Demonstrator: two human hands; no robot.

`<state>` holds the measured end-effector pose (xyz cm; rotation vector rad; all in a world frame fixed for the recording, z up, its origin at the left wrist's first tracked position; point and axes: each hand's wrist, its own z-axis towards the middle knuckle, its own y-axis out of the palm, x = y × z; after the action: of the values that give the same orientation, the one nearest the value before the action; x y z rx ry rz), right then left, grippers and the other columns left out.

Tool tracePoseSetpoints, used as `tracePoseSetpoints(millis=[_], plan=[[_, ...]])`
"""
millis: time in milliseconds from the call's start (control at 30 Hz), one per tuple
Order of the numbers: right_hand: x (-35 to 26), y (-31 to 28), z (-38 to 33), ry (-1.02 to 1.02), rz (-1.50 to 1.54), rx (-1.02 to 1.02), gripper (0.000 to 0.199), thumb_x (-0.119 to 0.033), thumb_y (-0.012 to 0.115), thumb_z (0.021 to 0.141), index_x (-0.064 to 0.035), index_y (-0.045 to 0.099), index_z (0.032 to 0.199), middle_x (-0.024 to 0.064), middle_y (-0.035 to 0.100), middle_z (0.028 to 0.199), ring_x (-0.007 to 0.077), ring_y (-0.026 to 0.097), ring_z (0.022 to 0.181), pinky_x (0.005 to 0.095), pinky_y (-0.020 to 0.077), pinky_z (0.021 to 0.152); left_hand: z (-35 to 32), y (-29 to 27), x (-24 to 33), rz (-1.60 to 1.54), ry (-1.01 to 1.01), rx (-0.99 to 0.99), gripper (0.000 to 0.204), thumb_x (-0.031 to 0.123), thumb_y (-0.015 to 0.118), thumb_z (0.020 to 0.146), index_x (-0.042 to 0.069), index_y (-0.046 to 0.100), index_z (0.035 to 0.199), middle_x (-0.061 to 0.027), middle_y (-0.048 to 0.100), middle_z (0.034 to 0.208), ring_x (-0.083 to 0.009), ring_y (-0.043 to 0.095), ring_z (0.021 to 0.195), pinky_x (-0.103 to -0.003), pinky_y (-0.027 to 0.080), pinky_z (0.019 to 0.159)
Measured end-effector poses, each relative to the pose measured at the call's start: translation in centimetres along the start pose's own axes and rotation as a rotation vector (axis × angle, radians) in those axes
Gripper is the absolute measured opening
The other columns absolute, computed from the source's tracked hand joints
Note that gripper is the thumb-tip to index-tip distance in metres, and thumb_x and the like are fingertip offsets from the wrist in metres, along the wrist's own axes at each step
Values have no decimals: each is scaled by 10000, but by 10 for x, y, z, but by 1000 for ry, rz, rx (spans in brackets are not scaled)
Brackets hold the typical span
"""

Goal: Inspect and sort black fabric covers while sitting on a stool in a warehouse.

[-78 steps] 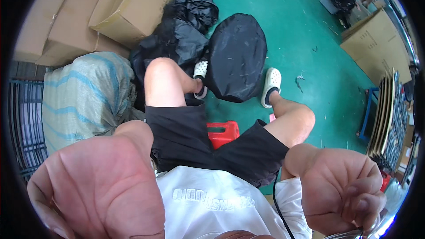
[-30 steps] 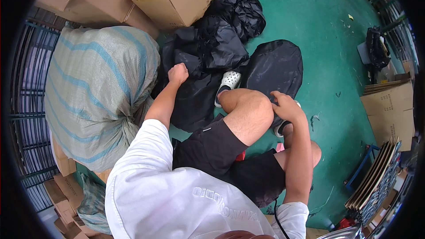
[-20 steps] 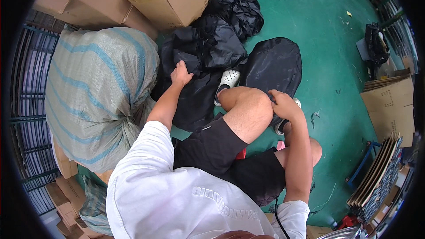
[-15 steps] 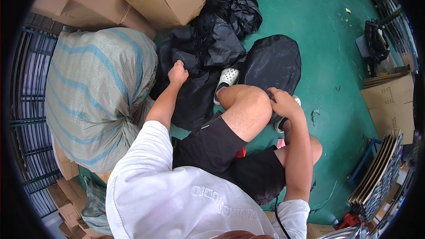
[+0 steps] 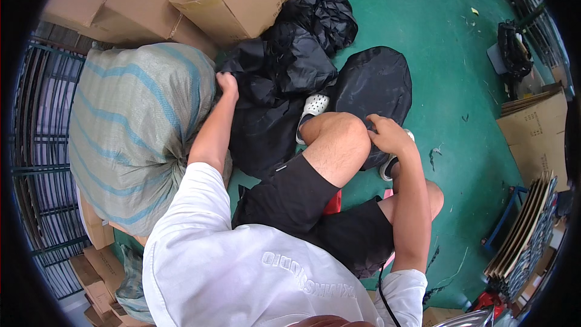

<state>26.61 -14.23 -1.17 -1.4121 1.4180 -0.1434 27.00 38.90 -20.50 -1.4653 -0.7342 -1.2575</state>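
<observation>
A metal wire rack (image 5: 36,163) stands at the far left, well left of the pile of black bags (image 5: 284,79) that serves here as the landmark. Between the rack and the pile lies a large woven sack (image 5: 133,133), grey with pale blue stripes, its right flank touching the pile's left edge. Behind the sack and the pile, toward the top, sit several open cardboard boxes (image 5: 236,0).

The left hand (image 5: 227,83) reaches forward to the pile's left edge, just where it meets the sack; its fingers are curled down into the black material, apparently gripping a fold of it, though the fingertips are hidden.

The pile itself is crumpled black plastic, heaped on the green floor (image 5: 448,42). Just right of the pile lies a rounded black bag (image 5: 375,85), touching it. A white shoe (image 5: 313,108) rests against the pile's lower right edge, and the person's raised knee (image 5: 339,139) sits just below it.

The right hand (image 5: 387,135) lies at the lower edge of the rounded black bag, right of the knee, fingers bent and pinching the bag's edge.

Far right of the pile, well apart, flattened cardboard (image 5: 535,133) and a stack of thin boards (image 5: 526,230) lean at the floor's edge.
</observation>
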Motion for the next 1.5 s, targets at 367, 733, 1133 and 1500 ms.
tracePoseSetpoints(millis=[367, 733, 1133, 1500], plan=[[11, 0, -7, 13, -1, 7, 483, -225, 633, 884, 25, 550, 1288, 255, 625, 1204, 378, 571, 1177, 428, 447, 1001, 22, -26, 204, -543, -5, -310, 263, 186, 522, 918, -37, 660, 935, -97, 673, 939, -196, 625, 844, -341, 488, 775], [-3, -2, -13, -163, 220, 304, 386, -185, 670, 865, 27, 615, 1182, 241, 664, 1080, 356, 656, 996, 405, 510, 870, -138, -40, 450, -606, 241, -997, 159, 149, 649, 912, 5, 713, 901, -26, 687, 801, -108, 624, 682, -252, 501, 660], [-16, -14, -31, -357, 606, 691, 986, -349, 811, 773, -32, 220, 1495, 243, 452, 1398, 346, 486, 1272, 472, 414, 1038, -349, 51, 387, -507, 179, -1175, 371, 244, 652, 924, 37, 626, 618, 25, 543, 580, -49, 485, 534, -250, 418, 481], [12, -19, -7, -435, 1144, 1175, 574, 31, 664, 789, -37, 376, 1281, 87, 517, 1162, 175, 548, 1048, 320, 456, 936, -415, 71, 352, -518, 265, -1477, 321, 216, 615, 947, -47, 684, 776, -5, 563, 588, -40, 488, 575, -247, 407, 513]])
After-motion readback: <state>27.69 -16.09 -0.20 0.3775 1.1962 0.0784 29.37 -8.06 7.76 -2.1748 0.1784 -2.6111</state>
